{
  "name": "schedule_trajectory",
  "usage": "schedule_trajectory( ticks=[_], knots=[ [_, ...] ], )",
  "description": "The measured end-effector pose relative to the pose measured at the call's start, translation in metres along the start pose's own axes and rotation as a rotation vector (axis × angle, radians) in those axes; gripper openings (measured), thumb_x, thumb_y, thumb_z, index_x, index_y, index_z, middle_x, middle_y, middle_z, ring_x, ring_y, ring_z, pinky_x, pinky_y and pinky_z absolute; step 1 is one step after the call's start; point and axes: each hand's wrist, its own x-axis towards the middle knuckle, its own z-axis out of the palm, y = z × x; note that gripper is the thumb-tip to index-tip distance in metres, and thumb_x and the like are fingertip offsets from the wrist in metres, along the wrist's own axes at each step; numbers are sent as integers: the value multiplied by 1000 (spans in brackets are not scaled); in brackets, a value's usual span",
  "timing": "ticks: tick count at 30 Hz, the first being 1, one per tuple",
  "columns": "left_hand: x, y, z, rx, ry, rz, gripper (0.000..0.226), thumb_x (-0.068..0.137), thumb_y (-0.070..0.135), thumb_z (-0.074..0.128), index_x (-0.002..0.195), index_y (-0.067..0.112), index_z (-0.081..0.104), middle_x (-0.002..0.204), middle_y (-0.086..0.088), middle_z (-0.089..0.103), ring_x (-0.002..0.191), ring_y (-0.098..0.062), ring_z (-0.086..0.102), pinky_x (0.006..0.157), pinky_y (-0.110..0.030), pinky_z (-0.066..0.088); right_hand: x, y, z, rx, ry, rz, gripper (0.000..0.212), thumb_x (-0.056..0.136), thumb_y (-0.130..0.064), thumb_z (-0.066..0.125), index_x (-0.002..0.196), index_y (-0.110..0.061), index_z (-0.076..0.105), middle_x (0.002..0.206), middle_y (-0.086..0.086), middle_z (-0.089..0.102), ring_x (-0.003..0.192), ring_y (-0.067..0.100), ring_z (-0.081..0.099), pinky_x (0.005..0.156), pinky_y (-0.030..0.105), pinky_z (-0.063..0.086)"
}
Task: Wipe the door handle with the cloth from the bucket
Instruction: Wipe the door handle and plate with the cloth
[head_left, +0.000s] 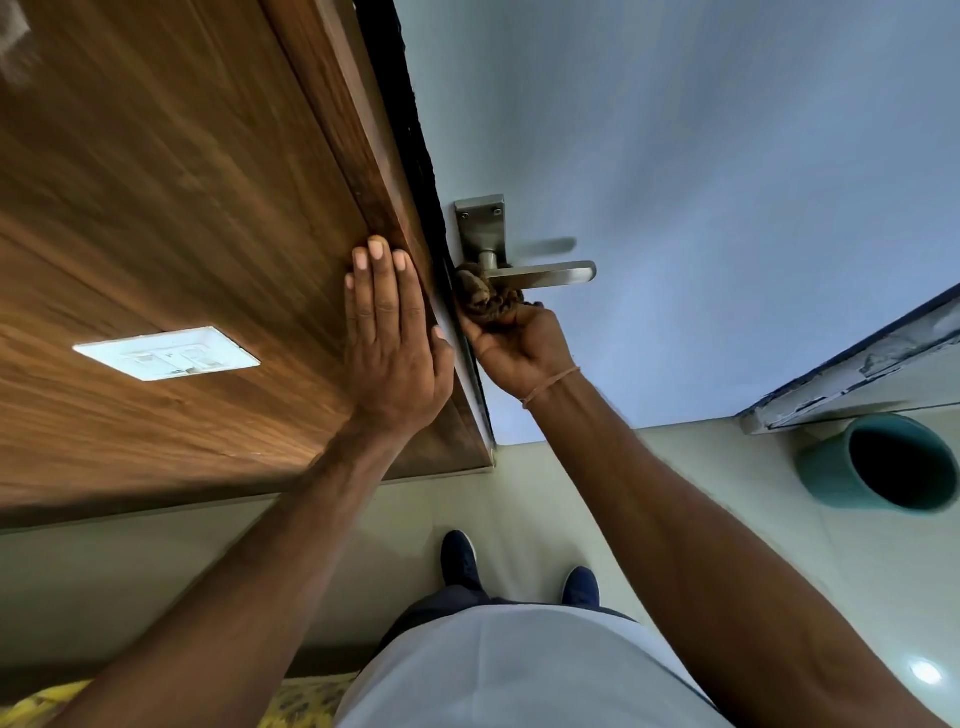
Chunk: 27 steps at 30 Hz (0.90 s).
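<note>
A silver lever door handle (550, 274) on a metal backplate (481, 223) sticks out from the pale blue door (701, 182). My right hand (514, 348) is shut on a bunched brown cloth (483, 299), pressed against the underside of the lever near its root. My left hand (389, 332) lies flat with fingers together on the wooden door frame (363, 171), thumb at the door's edge, holding nothing. A teal bucket (878, 462) stands on the floor at the right; its inside looks dark.
A white switch plate (166, 353) sits on the wood-panelled wall at the left. A second, chipped door frame (852, 374) runs along the right, just behind the bucket. My two blue shoes (460, 558) stand on the pale floor below the handle.
</note>
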Motion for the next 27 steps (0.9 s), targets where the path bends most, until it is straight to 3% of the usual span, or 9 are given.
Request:
schedule_trajectory(
  ticks=[3,7,10,12,16,19,22,24,27],
  knots=[
    [1,0,-1,-4,-10,3,80,99,18,59,164,-9,20,168,-35,27,159,-49,24,133,-58,23,4,5,6,90,63,5,50,103,0,24,141,7,55,125,31,64,146,33,50,122,42,40],
    [0,-4,-3,12,-17,24,81,99,18,59,164,-8,19,168,-34,28,159,-48,23,133,-57,22,2,5,4,126,74,-24,47,105,-5,25,137,7,57,122,32,66,137,38,56,118,44,45],
    [-1,-4,-3,3,-19,21,83,99,18,58,165,-6,14,169,-32,25,160,-47,22,134,-56,21,-8,-3,5,61,47,-99,45,102,-5,25,119,9,64,114,32,70,111,47,66,90,46,56],
    [0,-2,-3,7,-18,18,83,99,18,58,165,-6,13,169,-32,25,160,-47,21,133,-57,22,-11,-7,3,18,48,-130,43,100,-2,27,113,9,67,108,31,73,102,48,67,81,48,55],
    [0,-1,-3,9,-20,2,83,98,18,61,164,-9,17,169,-32,23,160,-48,21,133,-58,22,-5,12,1,60,-6,-101,51,98,0,27,140,8,56,133,32,66,121,45,65,102,50,54],
    [1,-3,-4,3,-24,25,83,99,17,61,164,-8,16,170,-29,17,160,-48,20,134,-57,19,2,25,14,160,-7,-85,60,88,9,28,141,5,55,122,28,69,113,40,68,95,47,62],
    [0,-8,-6,3,-51,41,83,99,17,59,164,-8,14,170,-30,18,161,-48,19,134,-56,18,9,22,16,203,30,-104,81,74,15,32,152,1,47,146,24,59,131,39,60,88,50,64],
    [0,-9,-7,3,-62,42,82,100,18,58,165,-8,15,170,-31,20,161,-46,17,135,-55,17,7,20,14,187,29,-97,82,72,14,33,152,0,48,151,21,55,139,37,56,92,49,63],
    [0,-8,-10,-8,-65,41,82,100,18,58,165,-7,13,171,-27,13,163,-43,12,135,-55,17,2,16,13,107,38,-94,65,73,10,33,132,5,58,136,24,64,131,37,61,109,45,52]
  ],
)
